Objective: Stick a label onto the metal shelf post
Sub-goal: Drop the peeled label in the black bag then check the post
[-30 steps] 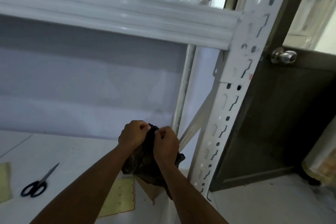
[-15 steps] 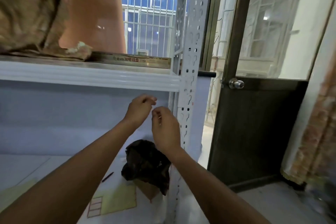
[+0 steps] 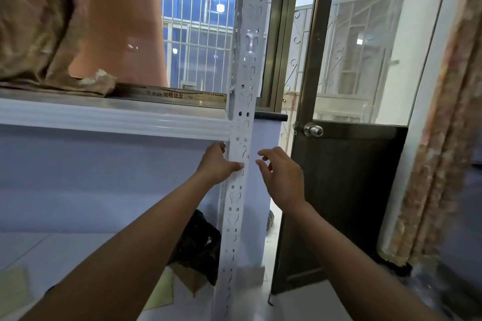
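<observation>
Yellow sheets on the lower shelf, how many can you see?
2. One yellow sheet lies at the far left edge of the lower shelf; the other lies beside the dark bag. The left arm may hide more.

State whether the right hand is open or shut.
Open. The right hand hovers just right of the metal shelf post, its fingers spread and loosely curled, with nothing visible between them.
</observation>
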